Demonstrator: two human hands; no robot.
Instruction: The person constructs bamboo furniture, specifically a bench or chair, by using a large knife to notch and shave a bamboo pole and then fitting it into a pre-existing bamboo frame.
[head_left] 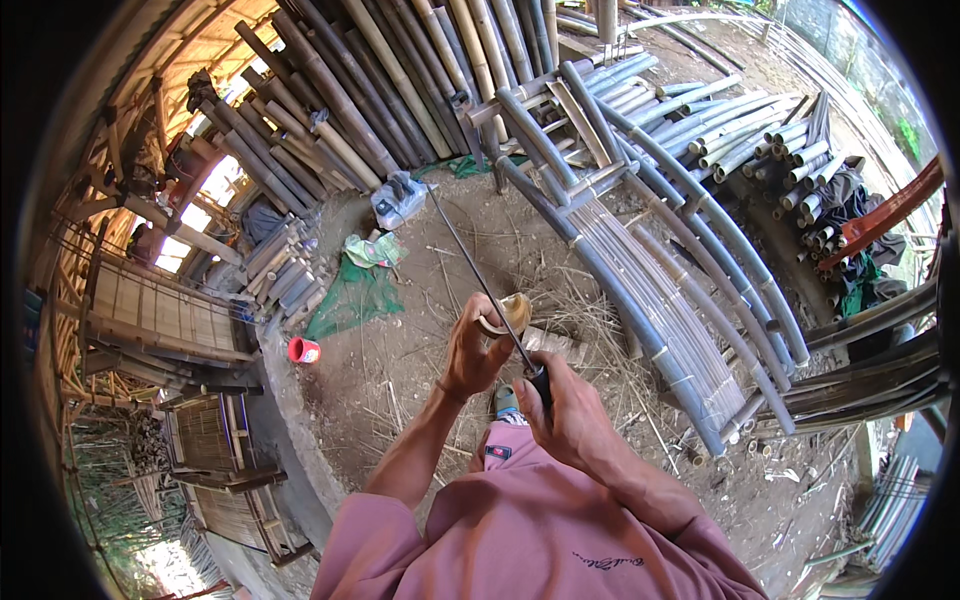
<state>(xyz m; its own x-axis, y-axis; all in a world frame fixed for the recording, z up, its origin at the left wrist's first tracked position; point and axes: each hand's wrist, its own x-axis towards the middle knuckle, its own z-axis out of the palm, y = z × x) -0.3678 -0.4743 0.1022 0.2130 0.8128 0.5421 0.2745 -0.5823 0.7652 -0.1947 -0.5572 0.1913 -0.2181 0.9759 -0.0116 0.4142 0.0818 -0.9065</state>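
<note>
My left hand (pixel 468 358) is closed around a short, pale, curved piece of bamboo (pixel 517 307), held up in front of my body. In my right hand (pixel 578 412) is the black handle of a long, thin-bladed knife (pixel 463 243). Its dark blade slants up and to the left, crossing against the bamboo piece and passing by my left fingers. From this angle the blade's edge is too thin to make out, and my fingers hide part of the bamboo.
A bamboo lounge chair (pixel 655 290) stands on the right. Upright bamboo poles (pixel 400 80) lean at the back, with cut poles (pixel 740 125) piled back right. A red cup (pixel 303 350), green netting (pixel 352 300) and bamboo shavings (pixel 560 290) lie on the dirt floor.
</note>
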